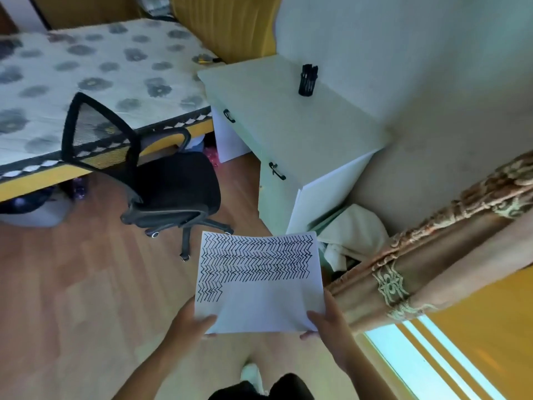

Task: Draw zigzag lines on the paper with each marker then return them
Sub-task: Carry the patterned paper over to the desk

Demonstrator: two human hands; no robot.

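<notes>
Bedroom with a wood floor point(72, 284), flower-print bed point(95, 79), black mesh office chair point(161, 180) and a pale desk point(288, 116) by the wall, where the black holder of markers point(308, 79) stands near the back, well away from me. I'm standing and holding the paper point(259, 284) out over the floor, my left hand point(190, 319) pinching its bottom left corner, my right hand point(328, 316) pinching the bottom right, thumbs on top. Sheet's white, top two thirds packed with rows of black zigzags, plus one short block lower left.
</notes>
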